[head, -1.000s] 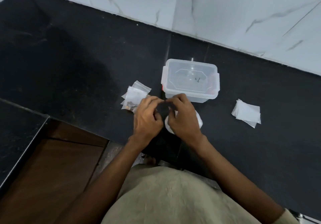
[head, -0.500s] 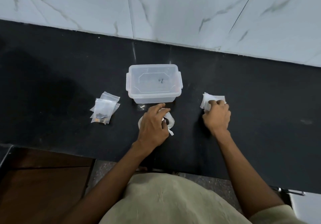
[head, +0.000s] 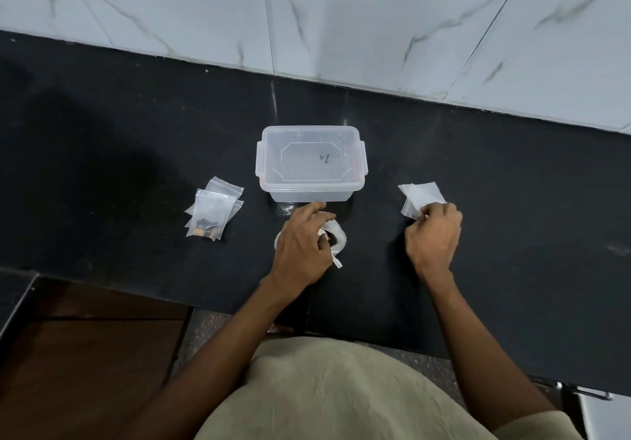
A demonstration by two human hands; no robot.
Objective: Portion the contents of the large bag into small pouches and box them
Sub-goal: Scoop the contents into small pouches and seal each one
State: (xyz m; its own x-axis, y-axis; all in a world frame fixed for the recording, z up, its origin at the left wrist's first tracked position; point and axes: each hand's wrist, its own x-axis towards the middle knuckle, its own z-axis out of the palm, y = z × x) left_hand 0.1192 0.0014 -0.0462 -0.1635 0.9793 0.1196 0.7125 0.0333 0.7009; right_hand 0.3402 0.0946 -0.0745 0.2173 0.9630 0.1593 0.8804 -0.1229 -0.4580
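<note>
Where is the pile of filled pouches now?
In the head view, the filled pouches lie on the black counter, left of the box and the left hand.

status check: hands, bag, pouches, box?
Left hand grips the large bag in front of the lidded box. Right hand pinches an empty pouch off the stack. Filled pouches lie left, unboxed. Nothing in the way.

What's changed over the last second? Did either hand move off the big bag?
The right hand left the large bag in front of the box and moved right to the stack of empty pouches, where it now pinches the near edge. The left hand stayed on the large bag, holding it. The lidded box and the filled pouches on the left lie as before.
</note>
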